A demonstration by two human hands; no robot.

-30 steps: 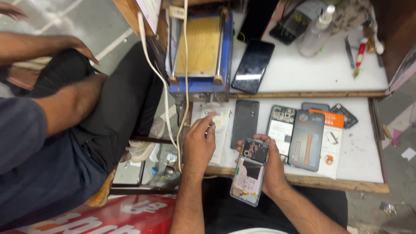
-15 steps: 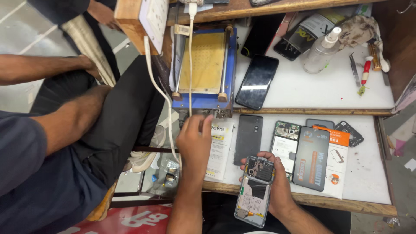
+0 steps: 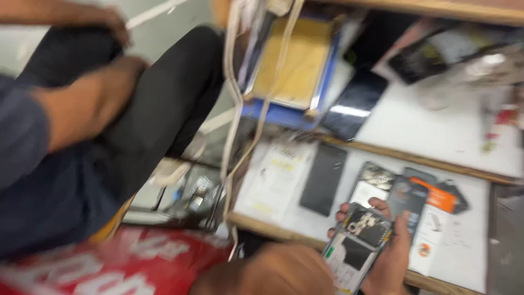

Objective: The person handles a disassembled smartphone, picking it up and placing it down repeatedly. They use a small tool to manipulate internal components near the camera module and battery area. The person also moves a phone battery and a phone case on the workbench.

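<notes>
- A co-worker's dark-trousered legs (image 3: pixel 158 104) fill the left of the view. Since half a second ago our camera has swung and closed in, and everything is smeared.
- The white workbench (image 3: pixel 464 142) sits on the right in two levels, an upper board and a lower one.
- One blue-framed heating plate with a yellow mat (image 3: pixel 295 60) stands at the back of the bench, and two pale cables (image 3: pixel 234 109) hang in front of it.
- One white leaflet (image 3: pixel 273 180) lies on the lower board. Our left hand (image 3: pixel 267 271) lay on it half a second ago. It has now come off and is low at the bottom edge, a brown blur, and we cannot tell whether it is open or closed.
- One dark phone screen (image 3: pixel 355 104) lies on the upper board.
- One black phone slab (image 3: pixel 323 179) lies on the lower board, with one opened handset (image 3: pixel 371 183) beside it. We cannot count the dark covers next to the orange-and-white leaflet (image 3: pixel 442 199).
- Our right hand (image 3: pixel 390 257) is clamped on the one opened phone (image 3: pixel 357 246), fingers round its far edge. The phone is at the bench's near edge with its circuitry facing up, and this hand alone carries it. The two hands are apart.
</notes>
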